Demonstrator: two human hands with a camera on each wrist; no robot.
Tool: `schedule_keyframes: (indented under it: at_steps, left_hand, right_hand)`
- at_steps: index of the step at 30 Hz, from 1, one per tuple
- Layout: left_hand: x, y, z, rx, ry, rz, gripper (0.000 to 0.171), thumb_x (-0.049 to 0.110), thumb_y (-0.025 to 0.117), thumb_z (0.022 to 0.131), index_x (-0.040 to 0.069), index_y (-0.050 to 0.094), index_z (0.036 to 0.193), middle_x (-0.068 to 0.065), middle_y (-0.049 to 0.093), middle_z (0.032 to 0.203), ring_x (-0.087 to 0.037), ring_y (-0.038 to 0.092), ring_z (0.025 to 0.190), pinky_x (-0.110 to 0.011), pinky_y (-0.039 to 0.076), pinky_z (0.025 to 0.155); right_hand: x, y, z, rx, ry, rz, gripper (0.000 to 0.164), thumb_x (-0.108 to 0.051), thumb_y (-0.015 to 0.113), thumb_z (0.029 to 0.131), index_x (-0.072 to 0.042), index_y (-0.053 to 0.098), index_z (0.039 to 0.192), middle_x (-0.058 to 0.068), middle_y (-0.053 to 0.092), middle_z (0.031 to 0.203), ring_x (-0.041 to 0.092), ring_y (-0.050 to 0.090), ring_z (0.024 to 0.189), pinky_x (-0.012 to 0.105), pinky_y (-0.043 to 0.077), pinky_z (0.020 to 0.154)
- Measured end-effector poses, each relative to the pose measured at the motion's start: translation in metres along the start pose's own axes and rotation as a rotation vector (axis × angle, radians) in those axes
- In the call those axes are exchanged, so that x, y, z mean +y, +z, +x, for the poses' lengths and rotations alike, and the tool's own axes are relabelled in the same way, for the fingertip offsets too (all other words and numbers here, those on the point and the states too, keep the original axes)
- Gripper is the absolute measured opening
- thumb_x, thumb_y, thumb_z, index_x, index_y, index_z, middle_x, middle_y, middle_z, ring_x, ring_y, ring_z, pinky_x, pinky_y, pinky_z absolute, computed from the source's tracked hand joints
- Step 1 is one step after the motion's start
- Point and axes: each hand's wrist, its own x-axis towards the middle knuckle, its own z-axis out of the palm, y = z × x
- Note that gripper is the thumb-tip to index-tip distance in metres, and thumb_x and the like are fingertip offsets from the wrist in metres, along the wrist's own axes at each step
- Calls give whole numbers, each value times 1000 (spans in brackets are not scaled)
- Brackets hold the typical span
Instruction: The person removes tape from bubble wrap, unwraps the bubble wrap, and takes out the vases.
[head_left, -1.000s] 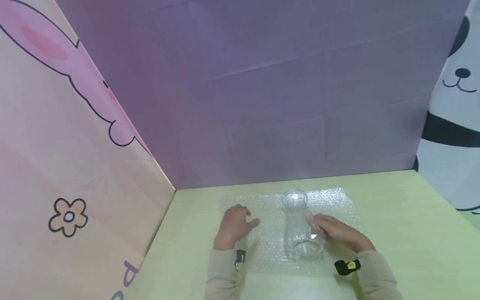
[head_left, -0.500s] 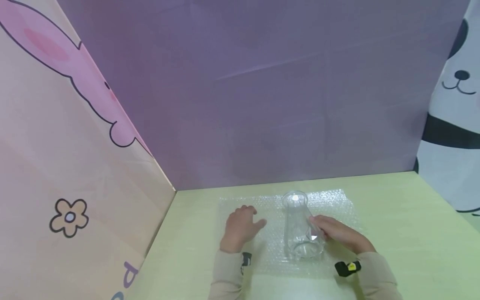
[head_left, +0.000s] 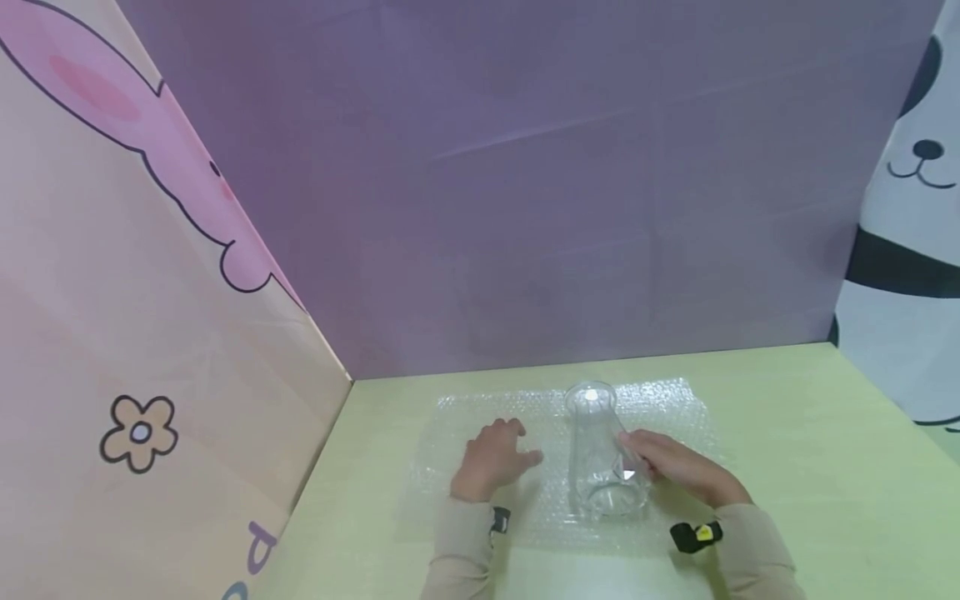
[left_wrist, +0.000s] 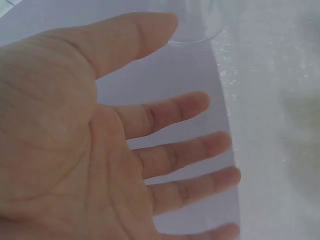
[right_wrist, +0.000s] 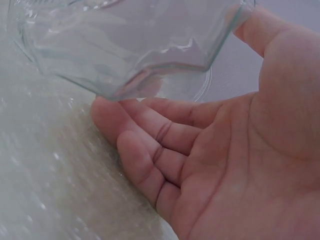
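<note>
A clear glass vase with a round rim and angular facets is over a sheet of bubble wrap. My right hand grips its right side. In the right wrist view, the thumb is at one edge of the glass vase and the fingers of the right hand curl at its lower edge. To the left, my left hand is over the bubble wrap, apart from the vase. Its fingers are spread and nearly straight, holding nothing. Whether the vase's base touches the wrap, I cannot tell.
The pale green table extends around the bubble wrap. A purple backdrop stands behind it. On the left is a printed wall panel, and a panda-print panel is at the right. Both wrists wear black cameras.
My left hand has moved right, toward the vase, and slightly nearer to me. The bubble wrap's left part now spreads farther left. The right hand and vase have hardly moved.
</note>
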Motion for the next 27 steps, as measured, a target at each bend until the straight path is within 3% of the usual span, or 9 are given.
schedule_keyframes:
  at_steps: [6, 13, 20, 27]
  left_hand:
    - [-5, 14, 3, -75, -29, 24, 64, 48, 75, 87, 11, 59, 137, -20, 58, 133, -42, 55, 122, -70, 47, 97]
    - [-8, 21, 5, -88, -36, 60, 75, 51, 79, 83, 17, 54, 145, -21, 50, 147, -45, 49, 131, -75, 45, 95]
    - [-13, 29, 6, -89, -76, 0, 87, 50, 83, 78, 20, 48, 152, -26, 27, 165, -56, 27, 149, -85, 30, 104]
    - [-15, 36, 10, -74, -79, 38, 95, 55, 86, 71, 23, 48, 151, -25, 30, 164, -56, 29, 147, -86, 33, 100]
  right_hand:
    - [1, 0, 0, -8, -1, 4, 48, -51, 32, 110, -13, 46, 84, -1, 47, 78, 14, 46, 74, 31, 43, 74]
    - [1, 0, -1, -7, -2, -1, 48, -51, 33, 110, -13, 46, 84, -1, 46, 77, 13, 46, 73, 30, 44, 72]
    - [1, -1, -1, -10, -13, -1, 48, -50, 33, 110, -12, 46, 83, 0, 47, 78, 13, 46, 73, 30, 44, 73]
    - [1, -1, 0, -11, -24, 4, 49, -49, 32, 110, -12, 45, 82, 0, 47, 79, 13, 47, 74, 30, 44, 73]
